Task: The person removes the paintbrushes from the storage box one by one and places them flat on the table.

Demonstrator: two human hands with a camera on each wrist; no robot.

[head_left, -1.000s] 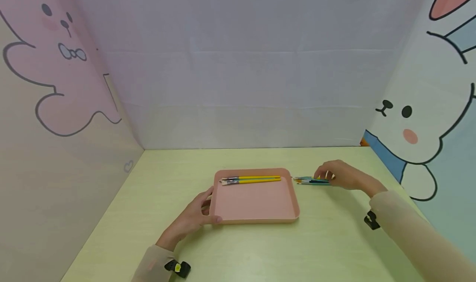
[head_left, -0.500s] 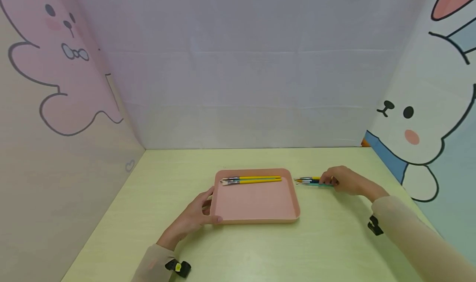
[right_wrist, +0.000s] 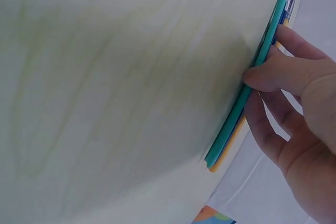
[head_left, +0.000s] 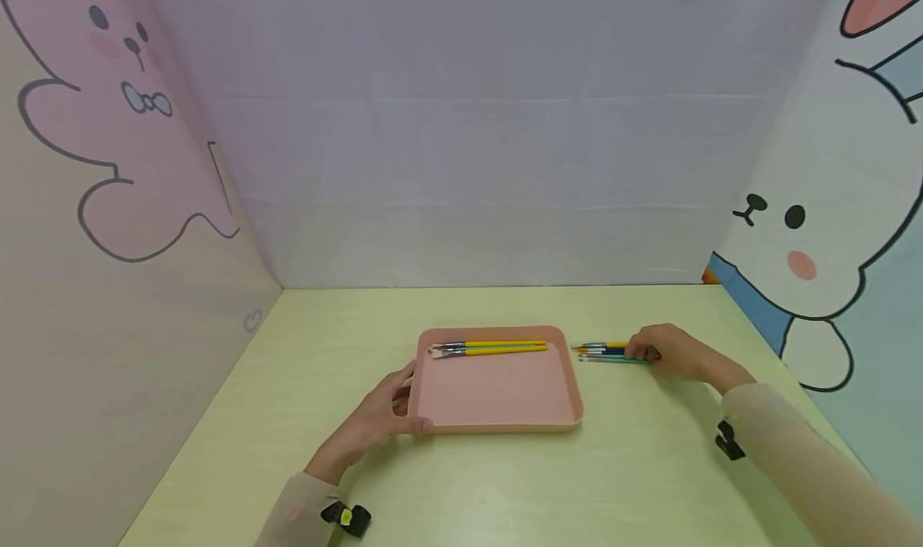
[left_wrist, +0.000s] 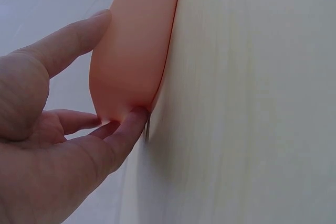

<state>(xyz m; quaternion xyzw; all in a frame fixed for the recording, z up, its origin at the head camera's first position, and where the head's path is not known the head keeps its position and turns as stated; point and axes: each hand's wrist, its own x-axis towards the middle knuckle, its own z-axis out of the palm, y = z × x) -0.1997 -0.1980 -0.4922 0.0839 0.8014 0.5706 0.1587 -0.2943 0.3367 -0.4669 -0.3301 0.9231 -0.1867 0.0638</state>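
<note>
A shallow pink tray (head_left: 497, 395) lies on the table, with several yellow-handled paintbrushes (head_left: 505, 347) along its far side, bristles to the left. My left hand (head_left: 373, 419) grips its left front corner; in the left wrist view, the thumb and fingers bracket the pink tray wall (left_wrist: 134, 51). To the right of the tray is a small bundle of paintbrushes (head_left: 604, 348), yellow, dark blue and teal. My right hand (head_left: 674, 353) pinches their handles from above. The right wrist view shows the thumb pressed on a teal paintbrush (right_wrist: 231, 124), with other handles partly hidden behind it.
The pale yellow-green table (head_left: 505, 491) meets a plain light wall (head_left: 490, 211) behind. Cartoon-printed side panels stand at left and right, including a white rabbit panel (head_left: 815, 211). Both wrists carry small black devices.
My right hand has shifted right and slightly nearer, its fingers closing on the paintbrush bundle, which has slid slightly to the right. The left hand and tray stay in place.
</note>
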